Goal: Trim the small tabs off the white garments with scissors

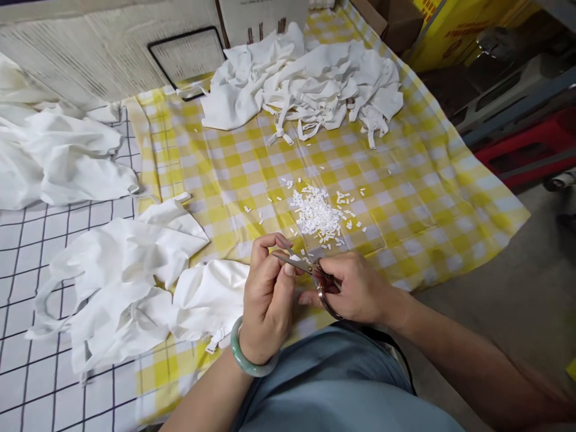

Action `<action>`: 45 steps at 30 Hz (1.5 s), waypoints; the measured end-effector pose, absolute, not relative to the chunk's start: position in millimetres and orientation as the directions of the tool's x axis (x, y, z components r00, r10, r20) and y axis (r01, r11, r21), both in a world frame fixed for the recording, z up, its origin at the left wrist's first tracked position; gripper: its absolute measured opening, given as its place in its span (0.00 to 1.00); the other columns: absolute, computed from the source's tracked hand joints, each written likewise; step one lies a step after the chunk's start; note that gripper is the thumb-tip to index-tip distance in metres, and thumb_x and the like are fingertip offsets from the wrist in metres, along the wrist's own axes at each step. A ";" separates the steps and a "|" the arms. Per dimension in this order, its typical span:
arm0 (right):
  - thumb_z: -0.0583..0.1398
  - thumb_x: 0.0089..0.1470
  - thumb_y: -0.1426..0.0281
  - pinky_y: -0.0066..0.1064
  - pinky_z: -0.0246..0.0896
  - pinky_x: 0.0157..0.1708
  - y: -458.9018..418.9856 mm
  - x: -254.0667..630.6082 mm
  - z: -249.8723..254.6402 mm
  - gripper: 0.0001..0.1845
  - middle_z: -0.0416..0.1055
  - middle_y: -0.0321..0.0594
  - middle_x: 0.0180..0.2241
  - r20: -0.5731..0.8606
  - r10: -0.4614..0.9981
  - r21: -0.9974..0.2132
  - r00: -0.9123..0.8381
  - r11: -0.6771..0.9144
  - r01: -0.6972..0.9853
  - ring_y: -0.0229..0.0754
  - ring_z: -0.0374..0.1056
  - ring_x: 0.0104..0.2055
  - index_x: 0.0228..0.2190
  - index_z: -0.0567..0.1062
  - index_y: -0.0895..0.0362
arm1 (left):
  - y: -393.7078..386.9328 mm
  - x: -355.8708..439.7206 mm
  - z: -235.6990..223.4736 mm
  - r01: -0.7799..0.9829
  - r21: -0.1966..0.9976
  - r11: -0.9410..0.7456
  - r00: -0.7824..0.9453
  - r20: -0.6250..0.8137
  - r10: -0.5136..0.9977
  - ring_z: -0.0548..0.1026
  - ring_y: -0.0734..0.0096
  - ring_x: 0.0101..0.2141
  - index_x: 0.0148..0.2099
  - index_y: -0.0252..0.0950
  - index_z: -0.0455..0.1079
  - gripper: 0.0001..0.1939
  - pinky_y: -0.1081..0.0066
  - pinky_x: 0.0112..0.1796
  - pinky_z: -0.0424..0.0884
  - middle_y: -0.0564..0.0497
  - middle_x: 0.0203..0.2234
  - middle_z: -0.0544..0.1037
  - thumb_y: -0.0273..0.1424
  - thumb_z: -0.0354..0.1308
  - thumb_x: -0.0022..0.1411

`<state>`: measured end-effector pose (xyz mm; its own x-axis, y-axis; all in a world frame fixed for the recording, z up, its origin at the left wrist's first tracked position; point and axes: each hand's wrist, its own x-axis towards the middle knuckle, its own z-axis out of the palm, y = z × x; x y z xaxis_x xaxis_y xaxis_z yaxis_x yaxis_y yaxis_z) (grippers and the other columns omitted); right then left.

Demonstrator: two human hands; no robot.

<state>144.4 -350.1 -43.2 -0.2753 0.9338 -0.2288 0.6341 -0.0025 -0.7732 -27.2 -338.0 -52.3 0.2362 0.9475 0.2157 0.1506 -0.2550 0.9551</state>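
My right hand (362,285) grips a pair of scissors (323,295), fingers in the handles, with the blades parted and pointing left. My left hand (270,294), with a green bangle (249,362) on its wrist, pinches a small white strip (295,257) that shows between the blades. What this strip belongs to is hidden by the fingers. Just beyond both hands lies a heap of tiny white cut pieces (317,213). White garments (209,297) with straps lie to the left, the nearest one against my left hand.
A pile of white strappy garments (315,78) lies at the back of the yellow checked cloth (432,180). More white fabric (67,153) is on the grid-patterned cloth (27,372) at the left. Behind stands a white box (103,54). A red stool-like object (535,144) stands at the right.
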 end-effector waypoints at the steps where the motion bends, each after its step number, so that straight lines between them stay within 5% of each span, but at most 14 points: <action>1: 0.66 0.47 0.52 0.23 0.45 0.21 -352.5 147.2 -44.0 0.24 0.62 0.30 0.15 -0.232 0.937 -0.771 -0.260 -0.014 0.637 0.30 0.53 0.19 0.18 0.69 0.58 | -337.4 -25.0 -51.4 0.152 0.955 -0.256 0.252 0.213 0.944 0.63 0.64 0.47 0.33 0.37 0.66 0.12 0.64 0.47 0.64 0.47 0.37 0.66 0.25 0.46 0.70; 9: 0.64 0.50 0.56 0.24 0.45 0.21 -371.6 167.1 -50.3 0.23 0.60 0.30 0.15 -0.337 0.927 -0.735 -0.161 -0.152 0.661 0.30 0.52 0.19 0.16 0.68 0.59 | -334.7 -7.8 -51.0 0.128 0.959 -0.253 0.398 0.184 0.899 0.64 0.64 0.46 0.32 0.37 0.64 0.13 0.65 0.46 0.64 0.47 0.35 0.67 0.25 0.46 0.70; 15: 0.67 0.44 0.51 0.23 0.47 0.17 -375.0 176.2 -54.8 0.25 0.60 0.29 0.14 -0.439 0.897 -0.784 -0.044 -0.359 0.506 0.31 0.53 0.18 0.17 0.70 0.58 | -337.2 -21.2 -47.8 0.167 0.969 -0.182 0.397 0.103 0.912 0.67 0.63 0.47 0.31 0.37 0.66 0.14 0.65 0.45 0.66 0.45 0.37 0.69 0.28 0.46 0.70; 18: 0.68 0.44 0.51 0.28 0.63 0.24 -367.6 169.3 -54.8 0.22 0.73 0.38 0.22 -0.356 0.933 -0.877 -0.060 -0.311 0.365 0.39 0.68 0.24 0.27 0.78 0.59 | -348.5 -53.6 -45.2 0.379 0.886 -0.267 0.337 0.137 0.932 0.69 0.62 0.46 0.33 0.37 0.66 0.11 0.62 0.46 0.66 0.44 0.40 0.70 0.27 0.46 0.69; 21: 0.71 0.40 0.54 0.43 0.70 0.43 -354.0 141.1 -56.6 0.29 0.78 0.48 0.38 -0.163 0.968 -0.932 -0.190 -0.088 0.352 0.51 0.74 0.41 0.42 0.79 0.57 | -369.6 -95.0 -51.4 0.703 0.648 -0.294 0.189 0.229 0.955 0.67 0.54 0.52 0.42 0.37 0.66 0.03 0.52 0.52 0.62 0.40 0.49 0.69 0.28 0.53 0.66; 25: 0.74 0.36 0.64 0.51 0.60 0.58 -346.7 80.2 -61.5 0.47 0.71 0.52 0.54 0.018 0.902 -0.911 -0.431 0.193 0.366 0.57 0.66 0.57 0.58 0.68 0.54 | -402.9 -134.1 -68.6 0.875 0.448 -0.183 0.156 0.096 0.983 0.58 0.40 0.62 0.67 0.39 0.51 0.38 0.41 0.56 0.61 0.34 0.63 0.58 0.39 0.62 0.59; 27: 0.69 0.42 0.73 0.49 0.60 0.59 -349.1 54.3 -62.3 0.41 0.70 0.50 0.56 0.004 0.876 -0.912 -0.483 0.201 0.358 0.54 0.65 0.58 0.59 0.66 0.54 | -410.2 -140.1 -72.2 0.846 0.495 -0.197 0.212 0.027 0.977 0.62 0.44 0.60 0.69 0.41 0.48 0.35 0.45 0.54 0.65 0.36 0.61 0.62 0.34 0.57 0.63; 30: 0.61 0.43 0.80 0.41 0.66 0.54 -340.7 34.2 -53.3 0.29 0.76 0.45 0.48 -0.026 0.912 -0.943 -0.410 0.114 0.312 0.48 0.71 0.51 0.50 0.73 0.55 | -388.0 -135.9 -58.8 0.719 0.649 -0.251 0.256 0.089 0.963 0.74 0.56 0.47 0.63 0.42 0.59 0.26 0.57 0.46 0.74 0.42 0.48 0.73 0.23 0.50 0.63; 34: 0.62 0.47 0.72 0.33 0.71 0.42 -272.6 43.4 -4.1 0.19 0.78 0.40 0.39 0.136 0.965 -0.977 -0.223 0.167 0.129 0.43 0.75 0.41 0.44 0.74 0.55 | -285.9 -112.4 2.2 0.640 0.621 -0.454 0.210 0.427 0.880 0.73 0.65 0.33 0.48 0.38 0.71 0.15 0.67 0.33 0.72 0.48 0.35 0.72 0.21 0.53 0.59; 37: 0.62 0.48 0.70 0.32 0.69 0.40 -194.2 70.3 45.6 0.18 0.77 0.40 0.38 0.345 0.938 -0.917 0.015 0.334 0.219 0.42 0.73 0.39 0.43 0.73 0.56 | -199.9 -83.8 50.3 0.619 0.504 -0.602 0.185 0.652 0.736 0.72 0.58 0.42 0.46 0.35 0.73 0.17 0.58 0.44 0.72 0.43 0.39 0.72 0.19 0.54 0.55; 41: 0.61 0.51 0.66 0.35 0.65 0.43 -139.0 106.9 58.3 0.13 0.76 0.43 0.37 0.444 0.884 -0.809 0.150 0.323 0.492 0.44 0.72 0.39 0.39 0.73 0.58 | -167.0 -52.9 52.2 0.624 0.616 -0.480 0.105 0.543 0.833 0.55 0.41 0.64 0.61 0.37 0.66 0.30 0.38 0.59 0.53 0.37 0.63 0.60 0.21 0.60 0.55; 43: 0.61 0.51 0.64 0.33 0.65 0.38 -152.9 112.9 34.6 0.11 0.76 0.41 0.33 0.318 0.947 -0.836 0.047 0.257 0.484 0.43 0.71 0.35 0.35 0.73 0.58 | -186.2 -45.1 27.0 0.445 0.775 -0.448 0.164 0.422 0.892 0.55 0.46 0.65 0.66 0.40 0.58 0.32 0.42 0.61 0.55 0.39 0.66 0.57 0.30 0.61 0.61; 45: 0.61 0.50 0.65 0.30 0.64 0.32 -187.1 108.5 2.3 0.10 0.74 0.38 0.29 0.131 0.975 -0.892 -0.178 0.194 0.409 0.40 0.69 0.31 0.32 0.73 0.59 | -212.6 -39.5 -3.6 0.244 0.913 -0.326 0.169 0.291 0.942 0.66 0.51 0.60 0.65 0.39 0.59 0.28 0.49 0.57 0.65 0.39 0.62 0.66 0.36 0.56 0.65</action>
<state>108.5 -187.1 2.3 -0.1778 0.9753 0.1311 0.4091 0.1944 -0.8916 -39.5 -212.6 -3.6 0.1688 0.9418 0.2908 0.2443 -0.3258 0.9134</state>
